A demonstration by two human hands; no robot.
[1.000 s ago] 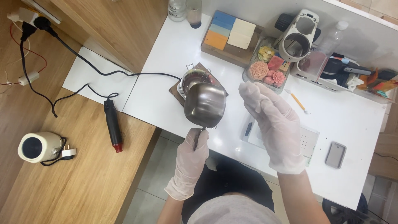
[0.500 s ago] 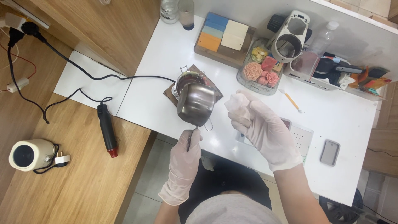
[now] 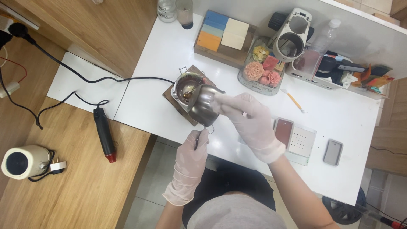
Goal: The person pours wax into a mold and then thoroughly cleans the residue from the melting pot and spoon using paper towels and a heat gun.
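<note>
Steel pitcher [image 3: 202,108], frame centre, above melting pot [image 3: 186,88]: left hand [image 3: 196,146] closed around its handle; right hand [image 3: 243,114] laid flat against its side, fingers loosely spread.

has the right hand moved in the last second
Yes. The right hand has shifted left, from over the white pad onto the steel pitcher, now touching its side.
</note>
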